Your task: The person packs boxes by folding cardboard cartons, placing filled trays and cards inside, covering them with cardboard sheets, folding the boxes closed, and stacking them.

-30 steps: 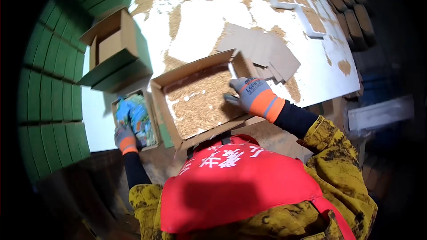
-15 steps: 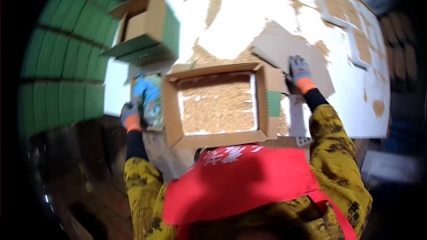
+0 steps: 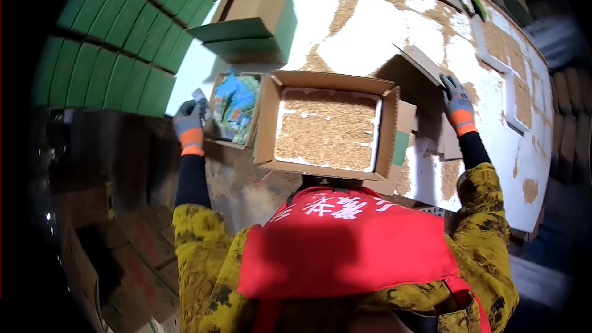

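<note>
An open cardboard box (image 3: 327, 126) filled with brown shavings in a white liner sits in front of my body. To its left is a small tray (image 3: 236, 108) holding blue and green packets. My left hand (image 3: 189, 118), in a grey and orange glove, is at the tray's left side, fingers closed around a small pale packet. On the right, my gloved right hand (image 3: 456, 97) grips the edge of a grey-brown cardboard sheet (image 3: 422, 65), which is tilted up off the table, with other sheets under it.
An open green box (image 3: 256, 21) stands at the back left. Green boxes (image 3: 105, 74) are stacked along the left. White trays of shavings (image 3: 502, 49) lie at the right. Another person's gloved hand (image 3: 476, 5) shows at the far edge. Shavings cover parts of the white table (image 3: 364, 28).
My right hand has moved from the filled box to the cardboard sheets and lifted one. My left hand has come away from the packets with a small pale packet. The view has shifted.
</note>
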`<state>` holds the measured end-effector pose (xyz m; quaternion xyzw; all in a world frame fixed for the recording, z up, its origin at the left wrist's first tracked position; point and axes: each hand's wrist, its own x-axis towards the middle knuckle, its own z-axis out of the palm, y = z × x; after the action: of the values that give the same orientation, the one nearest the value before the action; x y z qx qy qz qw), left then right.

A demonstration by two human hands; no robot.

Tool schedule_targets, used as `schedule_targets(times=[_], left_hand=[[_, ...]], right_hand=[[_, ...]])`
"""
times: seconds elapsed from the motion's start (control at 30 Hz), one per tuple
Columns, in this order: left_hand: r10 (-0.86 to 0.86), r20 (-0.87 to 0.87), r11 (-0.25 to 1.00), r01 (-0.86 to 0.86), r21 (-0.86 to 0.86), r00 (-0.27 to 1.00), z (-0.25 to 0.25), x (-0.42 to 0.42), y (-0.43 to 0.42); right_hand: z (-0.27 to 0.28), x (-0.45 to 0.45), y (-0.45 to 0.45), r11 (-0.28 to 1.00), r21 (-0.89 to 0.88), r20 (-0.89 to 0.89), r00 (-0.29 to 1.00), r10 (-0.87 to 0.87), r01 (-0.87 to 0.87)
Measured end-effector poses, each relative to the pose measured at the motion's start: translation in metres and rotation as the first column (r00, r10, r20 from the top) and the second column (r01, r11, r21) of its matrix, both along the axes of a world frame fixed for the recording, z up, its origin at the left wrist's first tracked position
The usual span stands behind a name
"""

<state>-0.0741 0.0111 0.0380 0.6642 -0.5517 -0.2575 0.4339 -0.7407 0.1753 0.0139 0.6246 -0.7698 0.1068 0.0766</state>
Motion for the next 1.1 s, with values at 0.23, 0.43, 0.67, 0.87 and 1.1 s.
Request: schedule_targets(times=[0.23, 0.43, 0.67, 0.87, 1.1], left_hand=[[-0.598, 0.657, 0.523, 0.844, -0.114, 0.459, 0.115, -0.185, 0.098], [-0.460, 0.284, 0.817, 0.526, -0.235, 0.841, 0.069, -0.138, 0.091], [-0.591, -0.587, 0.752, 0.640, -0.155, 0.553, -0.013, -0.121, 0.063], [-0.544, -0.631, 0.519, 0.813, 0.265, 0.553, -0.033, -0.128, 0.061], [-0.304, -0.792, 0.658, 0.718, 0.228, 0.530, -0.042, -0.160, 0.090]], right_hand=[[0.136, 0.148, 0.024, 0.858, -0.416, 0.067, 0.930, 0.361, -0.303], [0.122, 0.252, 0.041, 0.729, 0.198, -0.128, 0.720, 0.682, -0.655], [0.120, 0.252, 0.037, 0.718, 0.332, 0.468, 0.768, 0.437, -0.611], [0.097, 0.174, 0.040, 0.990, -0.107, 0.989, 0.114, 0.097, 0.087], [-0.024, 0.231, 0.030, 0.959, 0.187, 0.885, 0.387, -0.259, 0.212]])
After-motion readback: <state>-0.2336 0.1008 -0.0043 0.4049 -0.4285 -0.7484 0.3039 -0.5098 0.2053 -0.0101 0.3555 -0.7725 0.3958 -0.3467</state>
